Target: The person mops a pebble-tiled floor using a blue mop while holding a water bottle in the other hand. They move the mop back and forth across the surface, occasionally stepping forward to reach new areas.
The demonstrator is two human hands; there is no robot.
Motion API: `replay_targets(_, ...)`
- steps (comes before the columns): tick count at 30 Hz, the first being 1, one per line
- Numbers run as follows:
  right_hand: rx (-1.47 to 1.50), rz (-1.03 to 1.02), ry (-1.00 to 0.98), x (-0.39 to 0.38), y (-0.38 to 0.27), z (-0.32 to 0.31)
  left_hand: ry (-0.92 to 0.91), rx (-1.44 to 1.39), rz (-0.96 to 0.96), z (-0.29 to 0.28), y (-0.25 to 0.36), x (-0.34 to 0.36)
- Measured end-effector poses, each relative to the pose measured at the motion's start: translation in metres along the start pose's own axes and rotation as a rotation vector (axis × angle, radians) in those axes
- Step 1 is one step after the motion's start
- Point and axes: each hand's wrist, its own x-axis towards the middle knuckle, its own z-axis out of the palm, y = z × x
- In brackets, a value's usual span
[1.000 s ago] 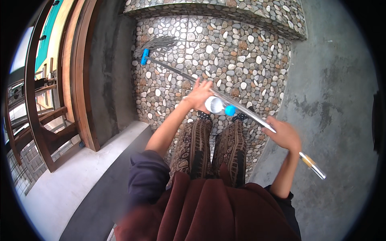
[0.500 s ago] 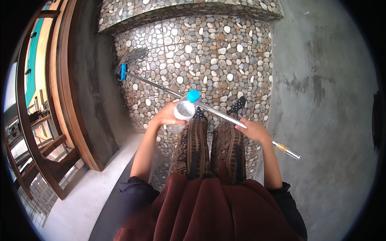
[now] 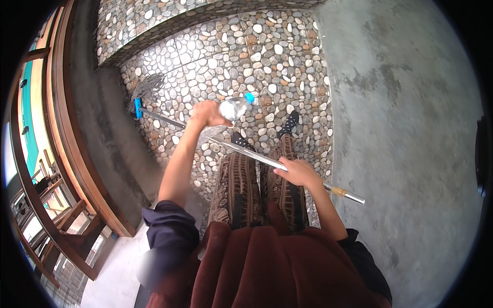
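My left hand (image 3: 209, 114) grips a clear plastic bottle (image 3: 236, 108) with a blue cap, held tilted above the mop's pole; a blurred translucent patch below that hand is too unclear to name. My right hand (image 3: 295, 170) is closed on the metal pole (image 3: 246, 153), which slants from the lower right to a mop head (image 3: 147, 87) of grey strands with a blue holder (image 3: 138, 108) on the pebble-patterned tiles (image 3: 277, 72) at the upper left. My feet in dark dotted footwear (image 3: 289, 123) stand beyond the pole.
A raised pebble-tiled step (image 3: 144, 23) borders the far side. A grey concrete surface (image 3: 400, 154) runs along the right. On the left are a dark wall (image 3: 102, 128), wooden frames (image 3: 77, 154) with bars, and a white ledge (image 3: 108, 277).
My left hand has lifted the bottle forward, away from my body, and tilted it. My right hand still holds the pole. The whole view has shifted, with the mop head appearing farther left and lower.
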Motion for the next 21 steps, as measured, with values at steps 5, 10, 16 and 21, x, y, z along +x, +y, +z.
replay_targets(5, -0.047, -0.042, 0.02, 0.005, -0.003, -0.015, 0.08, -0.04, -0.126, 0.02, -0.06, -0.023)
replay_targets(10, -0.029, -0.037, 0.095, 0.008, -0.008, -0.034, 0.201, -0.135, -0.405, 0.059, -0.134, -0.089)
replay_targets(16, -0.009, -0.023, 0.175, 0.008, -0.029, -0.06, 0.564, -0.339, -0.775, 0.126, -0.164, -0.142)
replay_targets(21, -0.175, -0.096, 0.18, 0.009, -0.04, -0.087, 0.751, -0.606, -0.461, 0.156, -0.135, -0.121)
